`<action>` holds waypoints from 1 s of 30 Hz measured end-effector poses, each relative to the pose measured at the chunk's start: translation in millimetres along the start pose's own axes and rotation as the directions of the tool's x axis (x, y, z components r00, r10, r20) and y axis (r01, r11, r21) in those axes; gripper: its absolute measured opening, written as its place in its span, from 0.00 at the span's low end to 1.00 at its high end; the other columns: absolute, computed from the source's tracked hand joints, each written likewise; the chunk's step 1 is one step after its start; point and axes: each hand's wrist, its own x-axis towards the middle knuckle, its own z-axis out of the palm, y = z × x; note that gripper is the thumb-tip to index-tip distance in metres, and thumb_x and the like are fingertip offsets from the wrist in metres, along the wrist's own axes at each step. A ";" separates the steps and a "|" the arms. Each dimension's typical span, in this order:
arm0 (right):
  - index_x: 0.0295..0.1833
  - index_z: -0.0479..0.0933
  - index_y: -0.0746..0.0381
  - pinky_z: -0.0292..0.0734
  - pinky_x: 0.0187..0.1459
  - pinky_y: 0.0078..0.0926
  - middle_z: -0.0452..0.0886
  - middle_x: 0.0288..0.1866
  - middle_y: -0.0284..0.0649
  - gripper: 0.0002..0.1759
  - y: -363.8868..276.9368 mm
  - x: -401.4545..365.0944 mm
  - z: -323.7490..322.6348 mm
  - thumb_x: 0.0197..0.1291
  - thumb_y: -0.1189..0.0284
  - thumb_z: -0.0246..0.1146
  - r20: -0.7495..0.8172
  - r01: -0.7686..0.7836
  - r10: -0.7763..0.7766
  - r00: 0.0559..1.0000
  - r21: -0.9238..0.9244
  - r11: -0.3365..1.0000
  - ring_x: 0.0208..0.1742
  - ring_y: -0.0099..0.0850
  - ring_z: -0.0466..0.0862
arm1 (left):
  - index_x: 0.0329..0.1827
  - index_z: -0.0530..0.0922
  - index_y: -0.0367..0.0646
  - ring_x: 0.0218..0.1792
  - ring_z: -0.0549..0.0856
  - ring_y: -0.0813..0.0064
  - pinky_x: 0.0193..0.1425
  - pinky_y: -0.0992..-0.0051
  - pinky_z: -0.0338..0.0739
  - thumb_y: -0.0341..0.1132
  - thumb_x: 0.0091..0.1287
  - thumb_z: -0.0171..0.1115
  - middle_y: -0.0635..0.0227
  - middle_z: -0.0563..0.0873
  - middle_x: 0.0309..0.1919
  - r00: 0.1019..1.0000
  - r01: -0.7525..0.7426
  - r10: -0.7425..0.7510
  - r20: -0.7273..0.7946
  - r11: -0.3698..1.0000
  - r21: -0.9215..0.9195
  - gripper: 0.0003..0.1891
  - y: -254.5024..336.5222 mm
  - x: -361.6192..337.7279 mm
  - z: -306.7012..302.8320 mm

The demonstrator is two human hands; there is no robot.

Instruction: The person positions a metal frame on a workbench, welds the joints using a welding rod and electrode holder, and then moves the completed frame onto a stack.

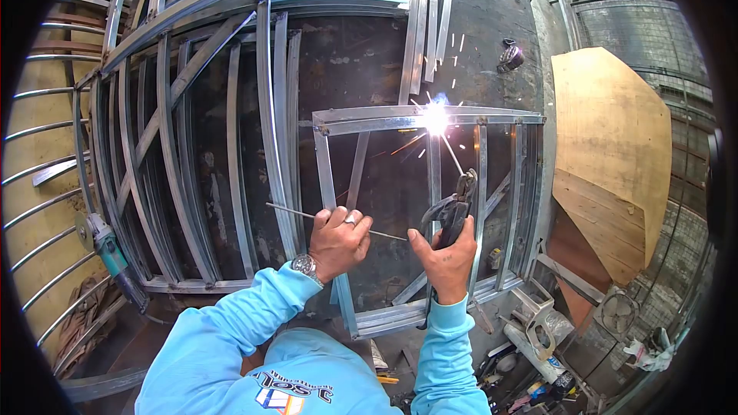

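My left hand point(338, 240) is closed around a thin rod point(289, 210) and rests by the left side bar of a metal frame point(326, 169). My right hand point(450, 257) grips a black electrode holder point(455, 211). From its jaws a welding electrode point(453, 154) reaches up to the frame's top bar, where a bright arc point(435, 118) glows and throws sparks. The glare hides the joint beneath it. Both wrists are in light blue sleeves, with a watch point(304, 264) on the left one.
Larger barred metal frames point(165, 138) lie at the left, beside a teal angle grinder point(114, 255). Plywood point(611, 138) stands at the right. A small dark roll point(510, 56) lies beyond the frame. Tools and a white cylinder point(538, 350) are at the lower right.
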 end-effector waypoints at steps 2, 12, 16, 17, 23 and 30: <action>0.42 0.72 0.65 0.76 0.25 0.23 0.81 0.25 0.34 0.30 -1.3 -0.1 -1.4 0.45 0.63 0.84 0.003 -0.007 0.007 1.000 0.022 1.000 0.22 0.22 0.80 | 0.41 0.87 0.53 0.39 0.79 0.74 0.52 0.65 0.63 0.36 0.51 0.72 0.79 0.82 0.32 1.000 0.006 -0.006 0.009 1.000 0.002 0.13 0.8 -0.2 -0.1; 0.46 0.73 0.67 0.71 0.24 0.21 0.76 0.23 0.29 0.32 14.6 -2.8 3.0 0.45 0.63 0.85 -0.017 -0.096 0.100 0.995 0.161 0.982 0.22 0.17 0.74 | 0.40 0.86 0.54 0.40 0.79 0.75 0.52 0.66 0.64 0.36 0.52 0.72 0.80 0.82 0.32 1.000 0.013 -0.013 0.001 1.000 -0.006 0.11 0.8 -1.1 1.6; 0.46 0.74 0.68 0.70 0.23 0.21 0.77 0.23 0.30 0.32 8.3 -1.1 -1.0 0.44 0.63 0.85 0.017 -0.112 0.111 0.994 0.100 0.989 0.21 0.18 0.74 | 0.40 0.85 0.54 0.40 0.79 0.74 0.52 0.66 0.64 0.36 0.52 0.71 0.80 0.82 0.33 1.000 0.006 -0.006 0.000 1.000 0.002 0.12 -0.3 -1.3 1.2; 0.46 0.74 0.68 0.70 0.23 0.21 0.77 0.23 0.30 0.32 7.3 -1.1 -2.0 0.44 0.63 0.85 0.016 -0.112 0.111 0.994 0.098 0.989 0.21 0.18 0.74 | 0.40 0.85 0.54 0.40 0.79 0.74 0.52 0.66 0.64 0.36 0.52 0.71 0.80 0.82 0.33 1.000 0.006 -0.006 0.000 1.000 0.000 0.12 -0.1 -1.5 1.4; 0.47 0.73 0.68 0.75 0.25 0.17 0.79 0.31 0.33 0.32 19.0 -7.1 7.8 0.44 0.65 0.85 -0.120 -0.059 0.083 0.989 0.188 0.980 0.25 0.17 0.77 | 0.41 0.86 0.53 0.40 0.80 0.74 0.53 0.66 0.64 0.35 0.51 0.72 0.79 0.82 0.33 0.996 -0.012 -0.003 -0.086 0.984 -0.177 0.13 -3.8 -4.2 3.9; 0.46 0.73 0.69 0.73 0.23 0.16 0.79 0.27 0.31 0.34 13.4 -8.5 -4.2 0.43 0.64 0.86 -0.082 -0.018 0.035 0.996 0.203 0.979 0.24 0.16 0.76 | 0.41 0.86 0.53 0.40 0.80 0.73 0.53 0.65 0.64 0.35 0.50 0.72 0.79 0.82 0.34 1.000 0.015 -0.015 0.015 1.000 -0.020 0.13 -0.2 0.0 0.0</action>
